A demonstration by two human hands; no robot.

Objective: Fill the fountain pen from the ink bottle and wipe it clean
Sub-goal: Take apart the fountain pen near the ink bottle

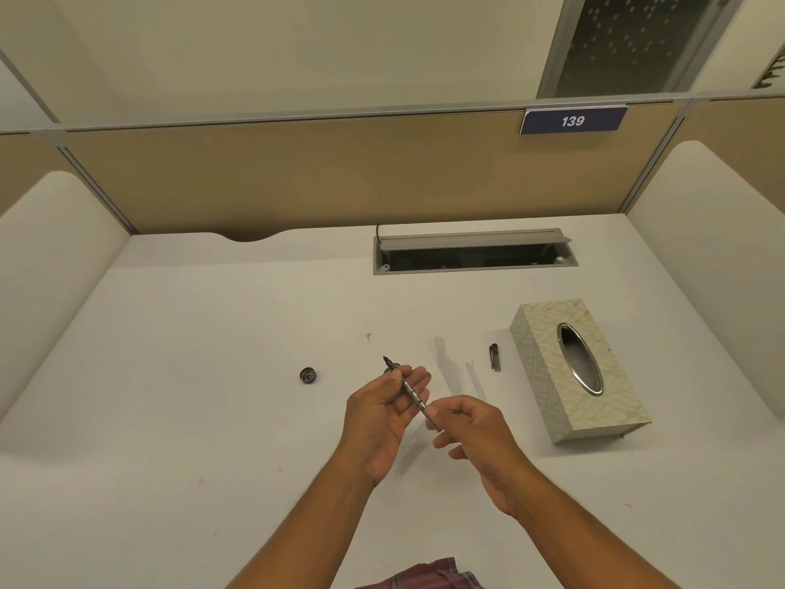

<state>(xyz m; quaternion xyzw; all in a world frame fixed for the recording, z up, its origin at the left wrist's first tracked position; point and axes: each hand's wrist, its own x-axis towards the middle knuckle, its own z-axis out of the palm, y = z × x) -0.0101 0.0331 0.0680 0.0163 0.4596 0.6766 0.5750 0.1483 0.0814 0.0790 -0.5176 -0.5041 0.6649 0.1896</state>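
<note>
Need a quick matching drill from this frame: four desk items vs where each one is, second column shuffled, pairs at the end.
Items:
1. fountain pen
2. pen cap
3. bottle lid
4. tissue box

Places:
A. far right on the desk
B. lying alone, left of the hands
C. held between the left hand and right hand
D. lying just left of the box

Pairs: 1-C, 2-D, 3-B, 4-A
</note>
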